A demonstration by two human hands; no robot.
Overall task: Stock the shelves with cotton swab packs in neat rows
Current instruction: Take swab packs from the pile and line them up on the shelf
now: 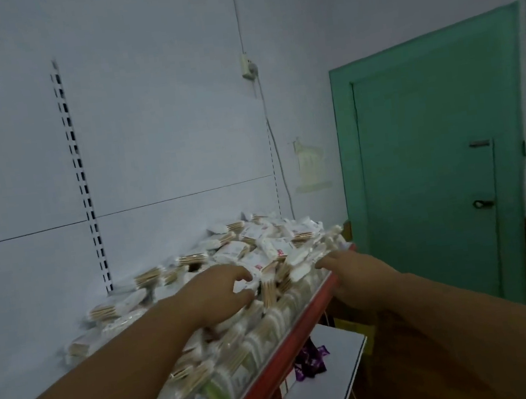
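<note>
A loose heap of cotton swab packs [260, 246] covers the top shelf, whose red front edge [306, 316] runs diagonally toward the lower left. Along that edge stand packs in a row [258, 335]. My left hand [214, 296] reaches over the row, fingers curled around a pack with wooden sticks [268, 293] in the middle of the heap. To the right, my right hand [353, 272] lies at the shelf's front edge with fingers stretched toward the packs at the far end [305, 262]. The frame is blurred, so the contact is unclear.
A white back panel with a slotted upright [82, 185] rises behind the shelf. A lower white shelf [330, 380] holds purple packets [310, 362]. A green door [434, 171] stands to the right, with a wall socket and cable [248, 66] above the shelf's far end.
</note>
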